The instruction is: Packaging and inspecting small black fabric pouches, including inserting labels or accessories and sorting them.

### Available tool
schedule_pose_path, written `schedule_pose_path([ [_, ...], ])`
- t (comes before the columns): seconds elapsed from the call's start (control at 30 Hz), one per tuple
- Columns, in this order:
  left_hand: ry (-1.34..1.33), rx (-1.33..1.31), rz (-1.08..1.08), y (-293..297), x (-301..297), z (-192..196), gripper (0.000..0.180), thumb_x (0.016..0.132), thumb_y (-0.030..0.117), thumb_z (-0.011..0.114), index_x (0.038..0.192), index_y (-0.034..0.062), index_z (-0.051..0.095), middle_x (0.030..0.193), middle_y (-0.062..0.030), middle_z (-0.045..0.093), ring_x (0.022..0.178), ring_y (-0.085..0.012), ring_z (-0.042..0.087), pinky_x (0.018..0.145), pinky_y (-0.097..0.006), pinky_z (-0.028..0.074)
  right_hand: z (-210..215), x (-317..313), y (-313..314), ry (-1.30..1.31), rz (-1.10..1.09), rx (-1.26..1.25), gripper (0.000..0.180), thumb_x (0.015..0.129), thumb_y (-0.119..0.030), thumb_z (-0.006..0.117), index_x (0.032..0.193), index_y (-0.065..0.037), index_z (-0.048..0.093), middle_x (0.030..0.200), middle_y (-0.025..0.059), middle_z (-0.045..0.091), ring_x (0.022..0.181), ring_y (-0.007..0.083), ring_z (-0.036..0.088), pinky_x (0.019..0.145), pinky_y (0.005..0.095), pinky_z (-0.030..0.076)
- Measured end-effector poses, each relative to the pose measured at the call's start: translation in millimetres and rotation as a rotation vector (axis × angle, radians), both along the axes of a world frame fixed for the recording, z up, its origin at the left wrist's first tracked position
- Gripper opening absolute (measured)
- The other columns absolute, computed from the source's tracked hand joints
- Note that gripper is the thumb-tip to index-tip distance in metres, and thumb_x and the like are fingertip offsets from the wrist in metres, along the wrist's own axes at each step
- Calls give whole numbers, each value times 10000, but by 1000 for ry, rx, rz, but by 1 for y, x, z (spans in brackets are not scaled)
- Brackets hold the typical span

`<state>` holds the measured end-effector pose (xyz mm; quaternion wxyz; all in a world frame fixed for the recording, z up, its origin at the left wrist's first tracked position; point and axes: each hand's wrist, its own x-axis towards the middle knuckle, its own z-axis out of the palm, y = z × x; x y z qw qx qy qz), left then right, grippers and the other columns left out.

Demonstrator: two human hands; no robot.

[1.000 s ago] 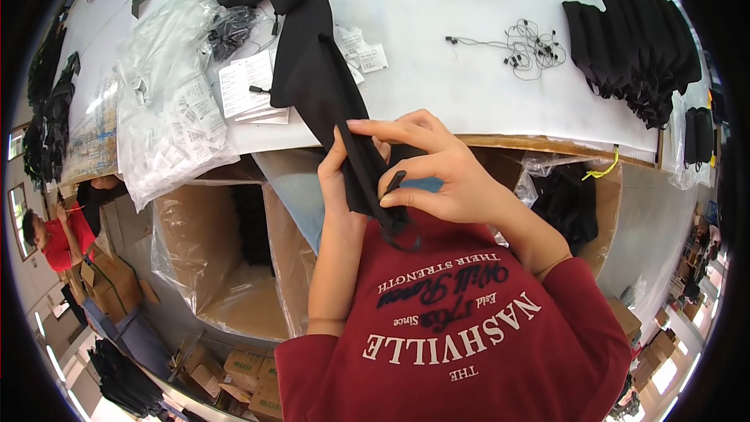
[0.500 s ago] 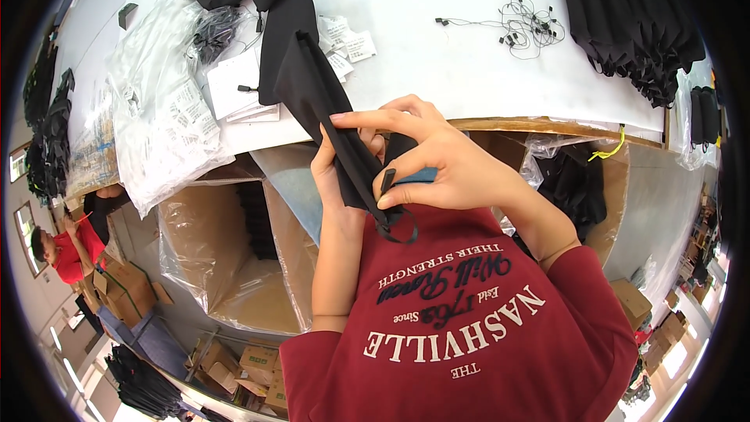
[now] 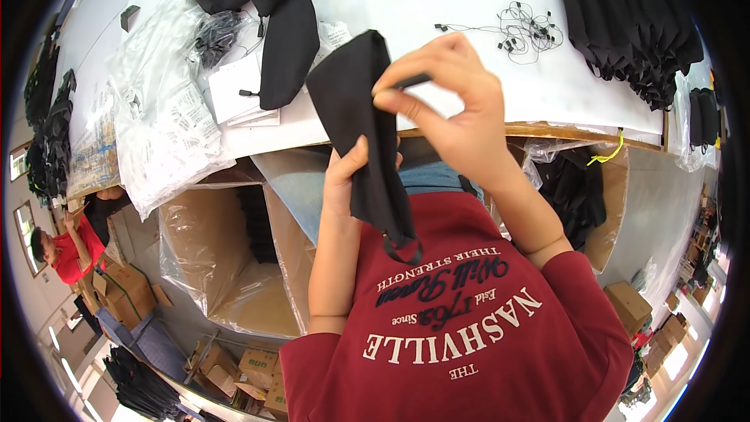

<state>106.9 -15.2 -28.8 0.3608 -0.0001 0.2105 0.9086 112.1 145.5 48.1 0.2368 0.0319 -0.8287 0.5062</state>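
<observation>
A flat black fabric pouch is held upright over the table's near edge. At its lower end, a narrow black strap loop hangs against the maroon shirt. My left hand grips the pouch's middle, thumb across its front and fingers behind it. Near the pouch's upper right edge, my right hand is closed in a pinch of thumb and forefinger. From that pinch a small black pull tab sticks out; its attachment to the pouch is hidden by the fingers.
More black pouches lie on the white table, beside clear plastic bags and white cards. Tangled black cords and a stack of black folded fabric lie right. Below stands a plastic-lined carton. Another person is far left.
My right hand has moved up along the pouch's edge from its strap end toward its top. The pouch has turned, showing more of its flat face, and stands apart from the pouches on the table.
</observation>
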Motion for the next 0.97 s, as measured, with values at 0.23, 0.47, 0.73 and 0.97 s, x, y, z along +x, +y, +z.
schedule_pose_path([
  [0.23,-121,-37,76,-2,3,-5,366,939,327,501,1100,2,552,803,-37,564,609,-119,496,655,-240,459,-3,8,-8,-117,313,5,95,711,-101,717,764,-59,651,1067,43,576,952,190,483,814,313,397],
  [0.47,-279,245,-7,-14,-7,-12,426,924,447,488,959,32,574,893,-85,598,736,-173,578,545,-277,516,-5,26,-22,-293,571,-138,150,728,-93,701,688,-36,568,1267,78,485,1019,255,466,934,385,359],
  [0.73,-293,338,-28,-14,-8,-14,388,928,427,491,887,50,571,795,-51,567,741,-163,571,586,-288,513,-9,27,-23,-290,556,-165,132,732,-101,701,702,-47,585,1250,64,502,1004,244,476,942,389,338],
  [0.97,-18,-291,-42,-8,0,-12,411,875,385,571,1042,10,545,836,-116,607,693,-185,570,574,-261,425,-1,7,1,-160,132,-37,106,748,-106,693,832,-77,634,1004,36,582,993,219,494,853,322,417],
])
